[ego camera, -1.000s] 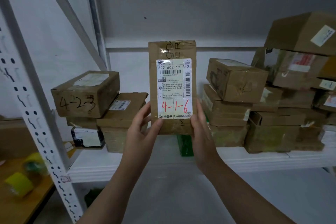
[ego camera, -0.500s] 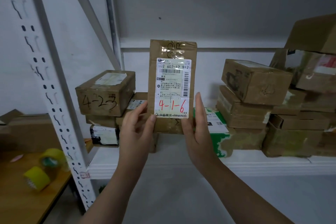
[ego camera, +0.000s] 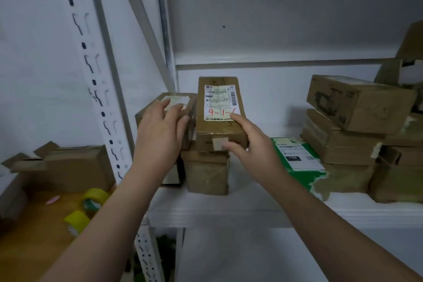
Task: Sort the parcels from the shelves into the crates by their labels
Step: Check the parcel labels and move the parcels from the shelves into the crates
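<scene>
A long brown parcel [ego camera: 218,129] with a white label marked 4-1-6 in red lies flat on top of a squat brown box [ego camera: 207,171] on the white shelf [ego camera: 251,208]. My right hand [ego camera: 251,144] holds its near right corner, index finger on the label and thumb against the front end. My left hand [ego camera: 160,130] rests with straight fingers on top of a brown box [ego camera: 175,99] just left of the parcel. No crates are in view.
A green and white parcel [ego camera: 297,158] lies right of my right hand, and stacked brown boxes [ego camera: 343,144] fill the shelf's right side. The perforated upright [ego camera: 100,103] stands at left. Beyond it, a wooden table [ego camera: 34,236] carries yellow tape rolls [ego camera: 93,199] and an open carton [ego camera: 68,167].
The 4-1-6 parcel went from upright in both hands to lying flat on the squat box. My left hand let go and moved onto the box at left. The view shifted left.
</scene>
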Demonstrator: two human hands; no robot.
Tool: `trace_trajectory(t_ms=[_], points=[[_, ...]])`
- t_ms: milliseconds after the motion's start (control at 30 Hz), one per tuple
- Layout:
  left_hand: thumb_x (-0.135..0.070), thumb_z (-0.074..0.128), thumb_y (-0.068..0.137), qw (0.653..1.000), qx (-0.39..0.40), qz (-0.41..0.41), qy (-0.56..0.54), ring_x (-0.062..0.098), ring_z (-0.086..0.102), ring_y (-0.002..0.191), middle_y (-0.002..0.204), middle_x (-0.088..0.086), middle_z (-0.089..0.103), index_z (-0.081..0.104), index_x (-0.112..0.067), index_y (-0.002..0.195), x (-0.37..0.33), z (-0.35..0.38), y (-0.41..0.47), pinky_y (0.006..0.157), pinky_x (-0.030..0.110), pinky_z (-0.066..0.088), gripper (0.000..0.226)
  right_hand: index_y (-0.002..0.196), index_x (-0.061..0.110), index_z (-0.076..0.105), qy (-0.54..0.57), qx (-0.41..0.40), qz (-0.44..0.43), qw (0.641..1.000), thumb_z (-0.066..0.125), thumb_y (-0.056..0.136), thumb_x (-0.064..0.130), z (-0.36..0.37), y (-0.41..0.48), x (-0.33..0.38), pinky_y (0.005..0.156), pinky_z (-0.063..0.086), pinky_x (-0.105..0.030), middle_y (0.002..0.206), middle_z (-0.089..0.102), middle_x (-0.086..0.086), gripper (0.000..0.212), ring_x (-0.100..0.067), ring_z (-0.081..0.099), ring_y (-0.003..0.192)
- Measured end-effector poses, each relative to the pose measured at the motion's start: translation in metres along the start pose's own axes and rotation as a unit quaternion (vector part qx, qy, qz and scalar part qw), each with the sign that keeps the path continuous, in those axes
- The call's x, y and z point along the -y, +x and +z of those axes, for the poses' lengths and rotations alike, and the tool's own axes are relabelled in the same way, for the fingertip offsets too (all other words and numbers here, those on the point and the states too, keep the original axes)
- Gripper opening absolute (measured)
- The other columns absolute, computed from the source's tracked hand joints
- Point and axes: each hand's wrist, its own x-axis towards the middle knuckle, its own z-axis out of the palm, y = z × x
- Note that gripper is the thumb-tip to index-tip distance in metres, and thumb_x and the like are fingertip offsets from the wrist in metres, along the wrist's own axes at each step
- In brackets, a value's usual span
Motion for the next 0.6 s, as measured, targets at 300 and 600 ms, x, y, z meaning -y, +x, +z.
trace_trajectory(t_ms=[300, 600], points=[[-0.029, 0.04, 0.099, 0.99, 0.076, 0.047, 0.112, 0.028, 0.044, 0.121, 0.128, 0.005, 0.055, 0.051, -0.022, 0.133, 0.027, 0.017, 0.013, 0.11, 0.043, 0.023, 0.036, 0.138, 0.029, 0.04, -0.07, -0.029, 0.058, 0.995, 0.066, 0.088, 0.037, 0.026, 0.009, -0.001, 0.091, 0.05, -0.036, 0.128, 0.059, 0.004, 0.057, -0.015, 0.057, 0.112], [-0.031, 0.048, 0.096, 0.995, 0.042, 0.033, 0.079, 0.028, 0.045, 0.121, 0.128, 0.007, 0.056, 0.056, -0.016, 0.126, 0.029, 0.02, 0.013, 0.107, 0.042, 0.023, 0.035, 0.143, 0.036, 0.024, -0.088, 0.001, 0.094, 0.992, 0.069, 0.08, 0.05, 0.04, 0.01, -0.016, 0.093, 0.049, -0.041, 0.129, 0.057, 0.007, 0.078, -0.017, 0.052, 0.118]])
